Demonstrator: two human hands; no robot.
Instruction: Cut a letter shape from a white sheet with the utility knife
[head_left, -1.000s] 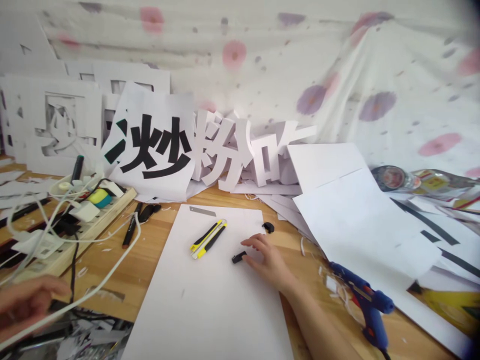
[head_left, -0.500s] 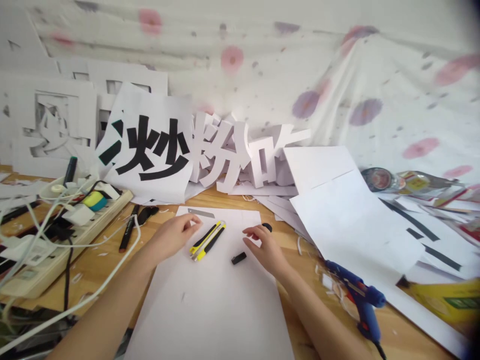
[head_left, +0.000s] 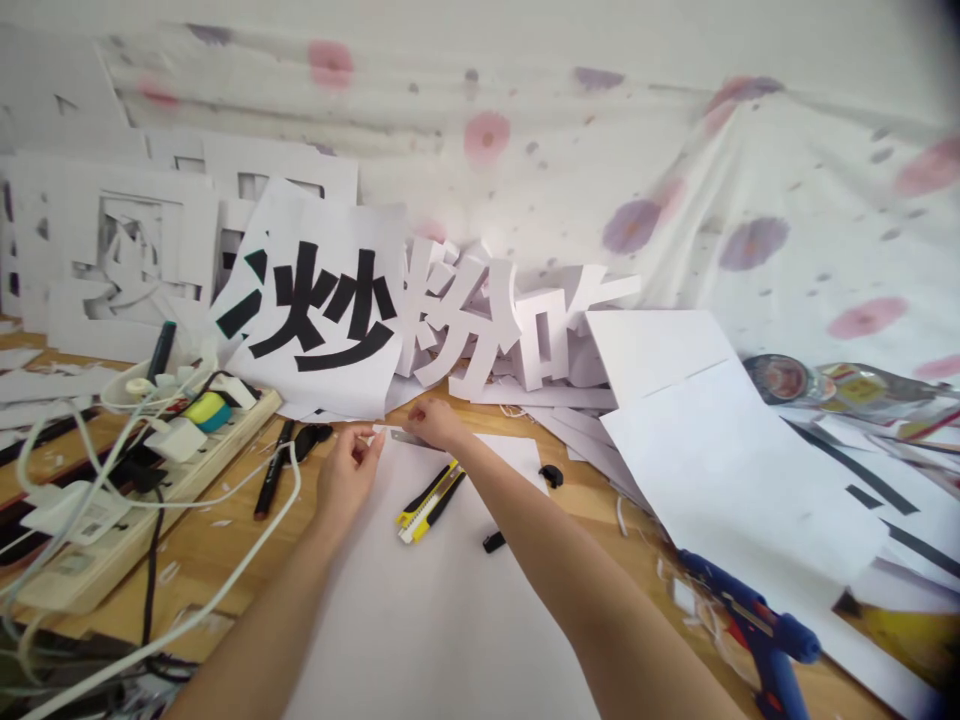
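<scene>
A large white sheet [head_left: 450,610] lies in front of me. Near its far edge is a thin grey cutter blade [head_left: 409,438]. My right hand [head_left: 436,424] reaches across to it, fingers bent and drawn together at the blade's upper side; the fingertips are partly hidden. Beside the sheet's far left corner, my left hand [head_left: 349,470] has curled fingers with the thumb a little apart, and I see nothing held in it. Between my forearms rests a yellow and black utility knife [head_left: 431,502]. A small black piece [head_left: 493,542] is partly covered by my right forearm.
A power strip [head_left: 180,490] with tangled white cables and a black marker [head_left: 274,470] are on the left. White cut-out characters [head_left: 480,330] stand at the back beside a printed sheet [head_left: 330,310]. On the right are a blue glue gun [head_left: 757,620] and white boards [head_left: 735,490].
My right hand has swung left and away from me, from beside the small black piece to the blade. My left hand has turned, its thumb now raised. The camera view has shifted slightly.
</scene>
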